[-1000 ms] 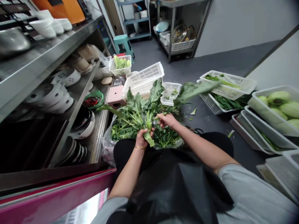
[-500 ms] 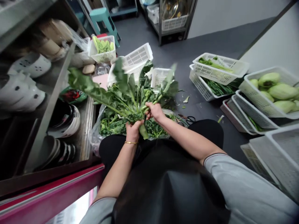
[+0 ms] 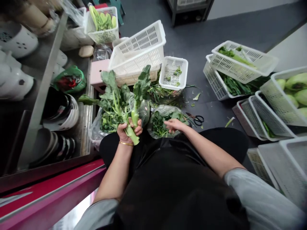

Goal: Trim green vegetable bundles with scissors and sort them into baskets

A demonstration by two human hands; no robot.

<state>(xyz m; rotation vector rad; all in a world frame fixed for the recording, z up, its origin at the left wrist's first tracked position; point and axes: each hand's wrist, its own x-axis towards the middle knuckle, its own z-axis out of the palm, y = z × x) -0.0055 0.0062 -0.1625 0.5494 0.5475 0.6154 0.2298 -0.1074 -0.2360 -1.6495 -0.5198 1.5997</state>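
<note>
My left hand (image 3: 130, 130) is wrapped round the thick pale stems of leafy green stalks (image 3: 117, 103), whose leaves fan upward and to the left. The cut stem end sticks out below my fingers. My right hand (image 3: 174, 125) is apart from the stalks, its fingers loosely spread with nothing seen in them. It hovers over a clear plastic bag of loose green leaves (image 3: 158, 123). Another bag of greens (image 3: 105, 123) lies under the held stalks, partly hidden by them.
A small white basket (image 3: 174, 84) with a few green florets stands ahead, beside larger tilted white baskets (image 3: 144, 57). Black-handled scissors (image 3: 198, 120) lie on the floor to the right. Stacked vegetable baskets (image 3: 240, 72) stand farther right. Shelving with bowls (image 3: 72, 111) lines the left.
My right hand has let go of the stalks and moved right, over the bag. My left hand has moved slightly left with the stalks. The view has tilted down.
</note>
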